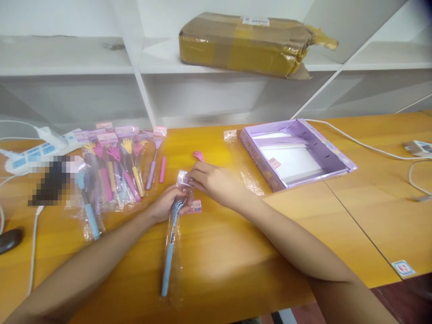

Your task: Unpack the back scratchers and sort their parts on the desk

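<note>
Gripping bagged blue scratcher (168, 267) with left hand (168, 202); right hand (214, 183) at bag top (182, 177), hold unclear

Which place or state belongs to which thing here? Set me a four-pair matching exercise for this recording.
Column one
1. Left hand
2. Open purple box
3. Taped cardboard box
4. Computer mouse

Column two
A. Lying on the white shelf
B. At the picture's left edge
C. Holding a bagged blue back scratcher near its hand-shaped end
D. On the wooden desk, to the right of the right hand

Right pairs: 1-C, 2-D, 3-A, 4-B
</note>
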A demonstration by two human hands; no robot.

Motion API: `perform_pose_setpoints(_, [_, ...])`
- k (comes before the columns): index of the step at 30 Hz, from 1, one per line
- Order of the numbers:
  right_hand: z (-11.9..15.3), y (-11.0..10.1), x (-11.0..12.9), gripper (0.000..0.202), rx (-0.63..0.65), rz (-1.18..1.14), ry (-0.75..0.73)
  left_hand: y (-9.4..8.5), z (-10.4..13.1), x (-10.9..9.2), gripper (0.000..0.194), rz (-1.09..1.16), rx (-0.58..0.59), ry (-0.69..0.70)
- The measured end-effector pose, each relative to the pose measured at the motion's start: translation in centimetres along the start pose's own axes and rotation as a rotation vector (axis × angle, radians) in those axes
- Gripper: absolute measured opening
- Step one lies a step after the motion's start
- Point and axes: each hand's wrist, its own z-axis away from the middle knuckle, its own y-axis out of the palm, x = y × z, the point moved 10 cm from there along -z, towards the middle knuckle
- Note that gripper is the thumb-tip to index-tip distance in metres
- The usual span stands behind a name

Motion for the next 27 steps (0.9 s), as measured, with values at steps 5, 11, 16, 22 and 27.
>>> perform_pose_setpoints(5, [0.1, 0.0, 0.0, 0.024, -0.031, 0.031, -0.017, -0.2, 0.1, 0.3, 0.024, -0.011, -0.013, -0.019])
perform_pose_setpoints(11, [0.1, 0.2, 0.0, 0.024, -0.081, 0.035, 0.003, 0.3, 0.1, 0.2, 0.017, -0.03, -0.009, -0.029])
perform_pose_setpoints(16, [0.0, -0.1, -0.7, 0.023, -0.125, 0.109, 0.061, 0.5, 0.1, 0.4, 0.016, -0.038, -0.003, -0.05])
perform_pose_setpoints(22, [0.3, 0.0, -0.7, 0.03, -0.076, 0.108, -0.008, 0.4, 0.2, 0.5, 0.017, -0.025, 0.001, -0.039])
perform_pose_setpoints(27, [0.3, -0.8, -2.3, 0.023, -0.12, -0.157, 0.083, 0.4, 0.2, 0.5, 0.015, 0.003, -0.008, -0.035])
